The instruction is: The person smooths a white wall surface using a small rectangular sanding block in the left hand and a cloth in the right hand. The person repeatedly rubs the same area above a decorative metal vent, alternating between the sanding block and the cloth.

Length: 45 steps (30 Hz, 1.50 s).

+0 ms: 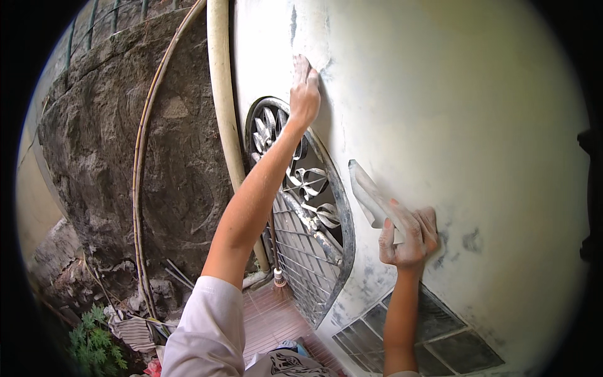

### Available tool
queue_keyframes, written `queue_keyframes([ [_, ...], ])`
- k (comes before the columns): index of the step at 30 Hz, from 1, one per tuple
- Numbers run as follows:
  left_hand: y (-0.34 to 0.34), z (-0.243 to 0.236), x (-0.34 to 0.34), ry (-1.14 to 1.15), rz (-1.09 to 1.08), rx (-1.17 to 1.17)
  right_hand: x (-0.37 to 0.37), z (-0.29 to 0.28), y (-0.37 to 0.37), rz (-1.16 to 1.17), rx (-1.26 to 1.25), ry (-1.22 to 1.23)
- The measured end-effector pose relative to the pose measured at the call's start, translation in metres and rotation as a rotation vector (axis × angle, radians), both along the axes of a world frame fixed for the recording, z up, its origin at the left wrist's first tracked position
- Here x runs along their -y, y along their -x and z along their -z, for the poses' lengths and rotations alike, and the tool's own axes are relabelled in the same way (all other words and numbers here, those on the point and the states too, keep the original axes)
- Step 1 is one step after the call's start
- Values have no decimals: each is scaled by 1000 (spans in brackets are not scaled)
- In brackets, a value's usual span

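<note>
My left hand [304,91] reaches high onto the pale plastered wall [483,113], its whitened fingers stretched against a rough patch [309,34] with a dark streak; I see nothing held in it. Lower to the right, my right hand [408,239], dusted white, grips a flat, pale grey blade-like scraper [367,191] close against the wall. Grey smudges [471,239] mark the plaster around it. Between my arms, an ornate metal grille [326,213] with flaking white paint and curled strips fills an arched opening.
A dark rock wall [94,151] with long canes [139,188] is on the left, beside an upright pale pipe [220,75]. Below are a reddish floor [264,320], a broom [280,283], green plants [88,345] and a tiled dark panel [461,352] low on the wall.
</note>
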State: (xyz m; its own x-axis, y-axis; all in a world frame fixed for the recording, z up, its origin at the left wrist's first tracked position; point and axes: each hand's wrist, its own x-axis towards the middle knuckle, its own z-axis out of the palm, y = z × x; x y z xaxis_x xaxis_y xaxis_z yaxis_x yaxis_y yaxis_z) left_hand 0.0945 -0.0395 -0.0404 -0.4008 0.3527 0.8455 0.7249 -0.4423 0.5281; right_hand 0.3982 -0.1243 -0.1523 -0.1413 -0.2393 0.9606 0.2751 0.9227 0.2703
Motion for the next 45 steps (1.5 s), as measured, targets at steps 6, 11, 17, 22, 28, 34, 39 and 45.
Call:
queue_keyframes([
  [6,-26,20,22,54,73,-103,-3,0,8,72,-39,-43],
  [11,-12,-15,22,54,103,-62,-1,1,5,80,-9,-40],
  [17,-32,15,24,38,118,-179,-2,3,5,100,-11,-61],
  [22,-16,-13,18,30,104,-186,-3,3,7,102,-9,-88],
  [28,-11,4,27,-41,72,-315,-1,5,5,118,-8,-59],
  [34,-10,11,27,-40,-52,-435,0,4,3,105,15,-43],
  [39,19,-38,12,-28,-176,-484,2,2,3,118,18,-19],
  [45,46,-105,-3,-75,-86,-325,3,3,7,197,15,-12],
])
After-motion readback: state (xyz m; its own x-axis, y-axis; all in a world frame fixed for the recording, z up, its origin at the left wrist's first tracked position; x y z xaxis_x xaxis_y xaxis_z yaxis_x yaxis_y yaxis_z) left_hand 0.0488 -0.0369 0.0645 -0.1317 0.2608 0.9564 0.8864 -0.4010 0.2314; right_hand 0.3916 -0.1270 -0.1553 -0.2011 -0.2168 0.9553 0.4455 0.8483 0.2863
